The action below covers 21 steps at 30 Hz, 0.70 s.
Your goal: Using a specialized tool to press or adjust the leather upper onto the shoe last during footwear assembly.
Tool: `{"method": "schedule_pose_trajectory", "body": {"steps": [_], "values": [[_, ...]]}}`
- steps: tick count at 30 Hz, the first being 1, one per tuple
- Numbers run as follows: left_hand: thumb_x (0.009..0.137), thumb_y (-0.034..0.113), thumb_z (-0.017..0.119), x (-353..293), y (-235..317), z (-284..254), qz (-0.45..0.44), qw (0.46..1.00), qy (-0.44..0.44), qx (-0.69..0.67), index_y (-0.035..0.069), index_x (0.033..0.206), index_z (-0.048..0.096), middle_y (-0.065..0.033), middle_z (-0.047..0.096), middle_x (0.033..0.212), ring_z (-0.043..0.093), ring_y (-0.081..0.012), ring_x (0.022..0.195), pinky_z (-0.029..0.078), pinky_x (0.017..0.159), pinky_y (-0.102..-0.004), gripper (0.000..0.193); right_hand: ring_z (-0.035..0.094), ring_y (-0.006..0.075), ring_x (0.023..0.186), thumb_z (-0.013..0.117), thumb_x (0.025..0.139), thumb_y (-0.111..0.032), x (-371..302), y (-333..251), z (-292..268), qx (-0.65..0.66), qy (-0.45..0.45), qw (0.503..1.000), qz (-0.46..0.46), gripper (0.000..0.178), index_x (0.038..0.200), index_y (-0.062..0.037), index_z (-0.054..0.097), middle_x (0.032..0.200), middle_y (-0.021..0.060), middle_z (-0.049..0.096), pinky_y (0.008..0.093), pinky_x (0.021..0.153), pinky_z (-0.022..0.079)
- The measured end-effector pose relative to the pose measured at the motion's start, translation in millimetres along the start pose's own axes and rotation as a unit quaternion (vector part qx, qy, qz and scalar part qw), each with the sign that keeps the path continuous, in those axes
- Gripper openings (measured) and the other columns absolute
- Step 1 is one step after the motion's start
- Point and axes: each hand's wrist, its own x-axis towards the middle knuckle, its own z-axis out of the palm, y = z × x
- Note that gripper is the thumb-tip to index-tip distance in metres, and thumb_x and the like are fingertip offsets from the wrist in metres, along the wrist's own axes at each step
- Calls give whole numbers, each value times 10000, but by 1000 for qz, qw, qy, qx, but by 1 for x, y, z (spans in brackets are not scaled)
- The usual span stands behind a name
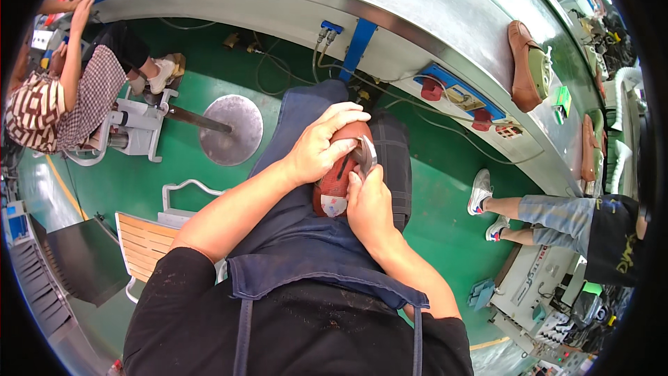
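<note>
A reddish-brown shoe (334, 184) rests on my lap, on the dark blue apron, its toe pointing away from me. My left hand (321, 145) is wrapped over the toe end and grips it from the left. In my right hand (370, 202) is a curved metal tool (366, 156), grey and shiny, pincer-like in shape. Its curved head lies against the shoe's right side near the toe, close to my left thumb. My right fingers cover the tool's handle. A whitish patch shows at the shoe's near end.
A metal-topped bench (445, 17) curves across the front, bearing a brown loafer (525, 66) and a small green box (562, 103). Sockets and cables hang below it. Left are a seated person (62, 97), a round metal base (232, 129) and a slatted chair (142, 240). Someone stands at right (577, 226).
</note>
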Motion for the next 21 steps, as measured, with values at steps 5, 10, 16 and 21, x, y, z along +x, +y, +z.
{"method": "schedule_pose_trajectory", "body": {"steps": [5, 10, 16, 21], "values": [[849, 72, 736, -26, 36, -1, 101, 994, 4, 30, 119, 1363, 643, -288, 458, 1530, 546, -480, 1327, 476, 1084, -464, 524, 690, 479, 746, 669, 982, -99, -45, 0, -17, 5, -30, 998, -57, 265, 1118, 54, 501, 830, 287, 672, 540, 644, 548], [736, 137, 902, -57, 72, -1, 164, 985, 14, 50, 228, 1301, 692, -317, 443, 1520, 610, -463, 1235, 545, 977, -467, 609, 675, 347, 713, 751, 760, 31, -66, 19, -29, -7, -82, 963, -258, 437, 1143, 9, 542, 909, 156, 649, 425, 578, 553], [741, 174, 921, -82, 75, -3, 182, 982, 14, 50, 276, 1275, 701, -298, 430, 1515, 599, -463, 1228, 551, 977, -503, 586, 707, 284, 773, 780, 782, -58, -58, 14, -36, 29, -98, 934, -342, 395, 1147, -7, 638, 961, 111, 694, 399, 649, 584], [741, 176, 926, -92, 71, 2, 222, 974, 19, 44, 268, 1262, 700, -288, 414, 1518, 560, -460, 1273, 538, 1010, -514, 575, 720, 292, 849, 784, 779, -80, -61, 22, -39, 16, -162, 930, -331, 401, 1159, -25, 668, 1047, 100, 711, 409, 719, 600]]}}
